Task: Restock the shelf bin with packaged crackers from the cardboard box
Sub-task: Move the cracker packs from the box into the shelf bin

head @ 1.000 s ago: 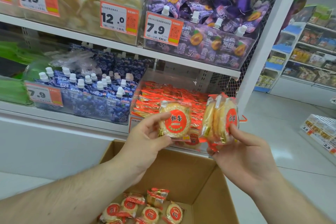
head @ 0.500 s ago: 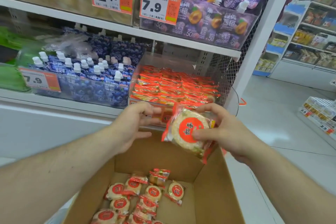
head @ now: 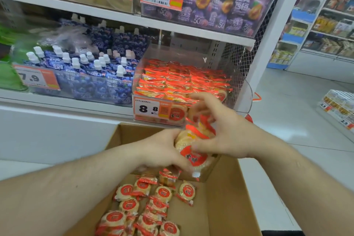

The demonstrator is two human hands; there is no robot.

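A stack of round cracker packs (head: pixel 193 145) with red labels is held between both hands, above the far end of the open cardboard box (head: pixel 226 193). My left hand (head: pixel 162 151) grips the stack from the left. My right hand (head: pixel 220 132) curls over it from the right, fingers blurred. Several more cracker packs (head: pixel 149 205) lie on the box floor. The clear shelf bin (head: pixel 239 90), with an 8.8 price tag, stands just beyond my hands and is filled with orange-red cracker packs (head: pixel 182 80).
Blue spouted jelly pouches (head: pixel 92 71) fill the bin to the left. Purple pouches (head: pixel 220 5) sit on the shelf above. A white upright post (head: pixel 268 30) bounds the shelf on the right, with open aisle floor and more shelving beyond.
Both hands dropped from in front of the bin and came together. The packs held apart a second ago are now bunched into one stack over the box.
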